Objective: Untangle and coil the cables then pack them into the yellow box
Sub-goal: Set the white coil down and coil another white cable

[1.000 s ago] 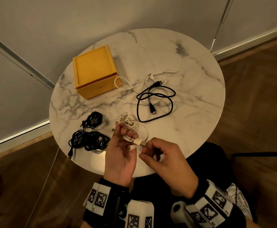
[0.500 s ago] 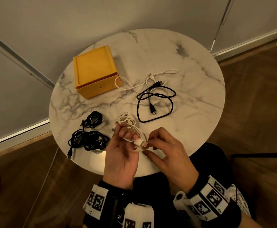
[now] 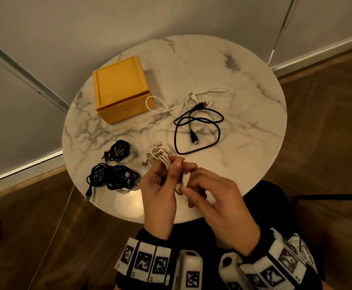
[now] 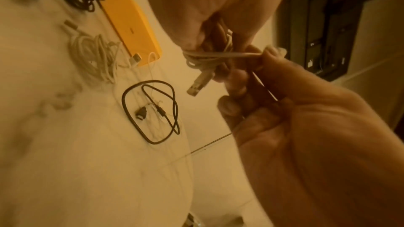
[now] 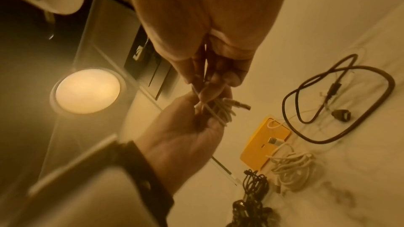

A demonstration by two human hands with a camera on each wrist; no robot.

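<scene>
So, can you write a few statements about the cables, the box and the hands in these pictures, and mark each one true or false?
1. Both hands hold a white cable. True: the left hand holds the bundle and the right hand pinches its strand.
2. The yellow box already has cables inside. False: it looks closed, and a thin white cable only lies against its side.
3. A loose black cable lies uncoiled on the table. True.
4. The coiled black cables lie on the right side of the table. False: they lie on the left.
5. A white bundle lies on the table beyond the hands. True.
</scene>
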